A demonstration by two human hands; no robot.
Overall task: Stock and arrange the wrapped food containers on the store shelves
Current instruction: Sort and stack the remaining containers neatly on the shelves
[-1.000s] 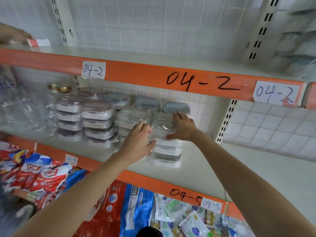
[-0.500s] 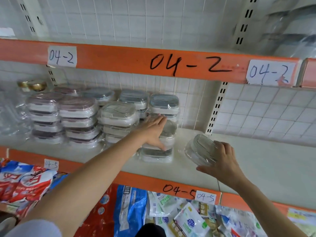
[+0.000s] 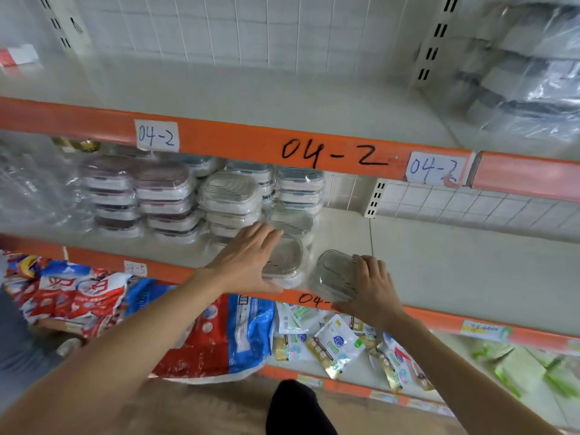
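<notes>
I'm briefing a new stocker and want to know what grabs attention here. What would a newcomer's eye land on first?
Probably the orange shelf edge across the middle with "04-2" written in black. Next, the two hands at the front of the shelf below: the left hand rests on a low stack of wrapped containers, and the right hand holds a single wrapped container beside it. Behind them to the left stand taller container stacks.

Two hands: left hand (image 3: 248, 259), right hand (image 3: 373, 288). Six stacks of wrapped food containers (image 3: 230, 196) stand on the middle shelf (image 3: 439, 262), plus one single wrapped container (image 3: 334, 273). Three white "04-2" paper labels (image 3: 156, 135) or handwritten marks show on the upper orange rail (image 3: 78, 120).
</notes>
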